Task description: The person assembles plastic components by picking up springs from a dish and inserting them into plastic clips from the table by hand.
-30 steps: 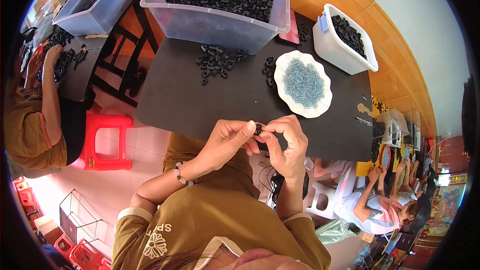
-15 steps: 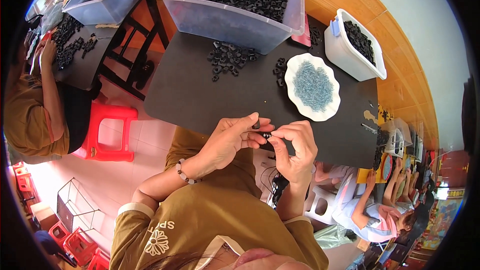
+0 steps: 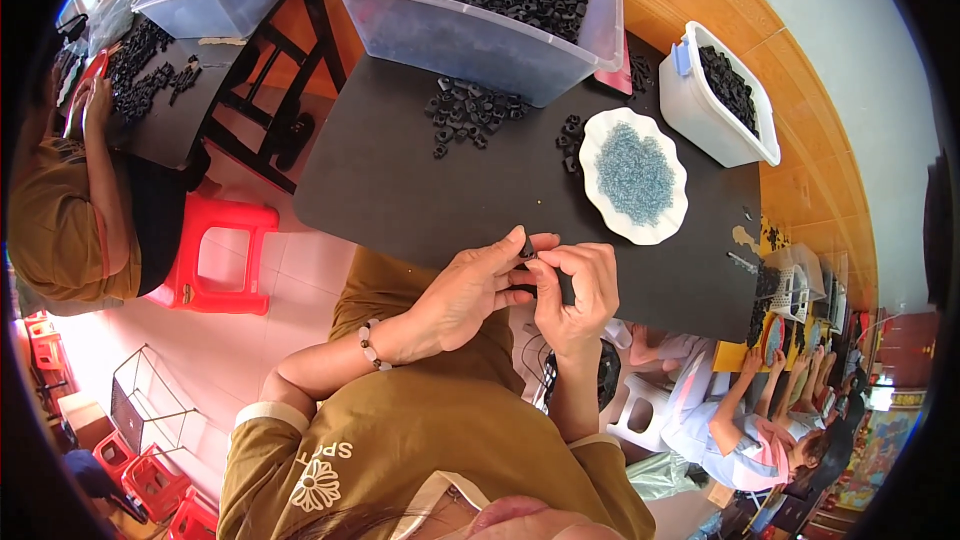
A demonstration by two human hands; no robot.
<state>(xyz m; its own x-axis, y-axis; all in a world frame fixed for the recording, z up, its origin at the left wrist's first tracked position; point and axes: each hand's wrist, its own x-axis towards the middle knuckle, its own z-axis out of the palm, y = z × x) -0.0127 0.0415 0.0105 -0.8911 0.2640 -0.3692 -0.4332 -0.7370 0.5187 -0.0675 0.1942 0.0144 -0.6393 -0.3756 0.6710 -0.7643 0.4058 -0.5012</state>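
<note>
Over on the far left, a co-worker [image 3: 75, 210] in an olive shirt sits on a red stool [image 3: 215, 255], hand on a pile of black parts, and this figure has slid lower and further left in view than half a second back as the head tips.

Coming across: the left hand [image 3: 465, 290] is curled, thumb and forefinger pinching a small black part [image 3: 527, 252], a bead bracelet [image 3: 370, 344] on that wrist. Half a second ago the fingers were spread a little wider; now they've closed in tighter on the piece. The part sits right at the near edge of the dark table [image 3: 400, 190], held just above the lap, between both sets of fingertips.

Right beside it, touching, the right hand [image 3: 578, 295] is closed too, its fingertips bunched onto the same black part from the other side. It has stayed pressed against the left, barely shifted.

Beyond the hands, loose black parts [image 3: 468, 112] lie scattered in front of the big clear bin [image 3: 490, 15], same heap as before. Further right, the white scalloped dish [image 3: 633, 176] of blue-grey bits, then the white tub [image 3: 720, 95] of black parts at the table's far right corner, all unmoved on the tabletop.
</note>
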